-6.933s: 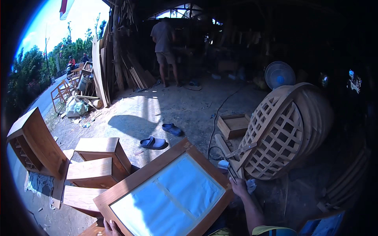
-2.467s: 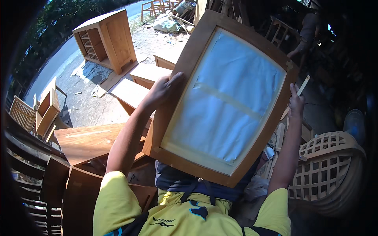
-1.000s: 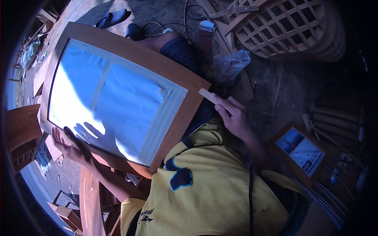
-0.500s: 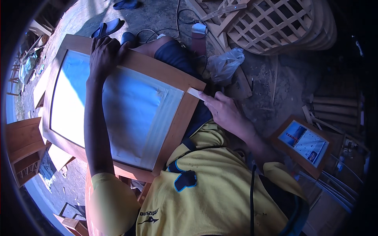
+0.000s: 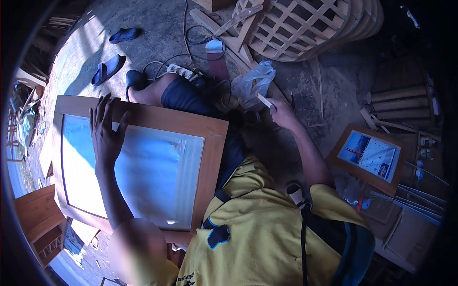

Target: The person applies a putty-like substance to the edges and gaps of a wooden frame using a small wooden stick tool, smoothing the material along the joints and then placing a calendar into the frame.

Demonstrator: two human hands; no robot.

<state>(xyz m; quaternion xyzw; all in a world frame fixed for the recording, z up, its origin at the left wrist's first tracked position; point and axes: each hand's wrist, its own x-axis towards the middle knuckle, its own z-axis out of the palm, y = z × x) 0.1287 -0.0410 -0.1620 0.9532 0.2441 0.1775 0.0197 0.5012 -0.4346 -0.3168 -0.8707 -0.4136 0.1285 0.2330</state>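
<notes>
A wooden frame (image 5: 208, 162) lies tilted across my lap. Its inner panel (image 5: 152, 157) is covered with a pale, glossy sheet, and strips of tape run along the right side. My left hand (image 5: 106, 131) rests on the far rail and panel with its fingers stretched out. Off to the right of the frame, in the air, my right hand (image 5: 285, 114) grips a small flat pale strip (image 5: 263, 99) that has a yellowish end. The strip's exact kind cannot be made out. Beyond it, a clear plastic bag (image 5: 254, 83) sits on the floor.
A curved wooden lattice (image 5: 305, 28) stands at the far right. A smaller framed picture (image 5: 369, 157) lies at the right. A power strip (image 5: 180, 71), cables and a dark red strip (image 5: 217, 66) lie ahead. Slippers (image 5: 109, 70) are at the far left, with a wooden cabinet (image 5: 40, 209) below.
My right hand has lifted the pale strip off the frame's right corner and moved away to the right. My left hand's fingers have straightened over the far rail. The whole view has shifted.
</notes>
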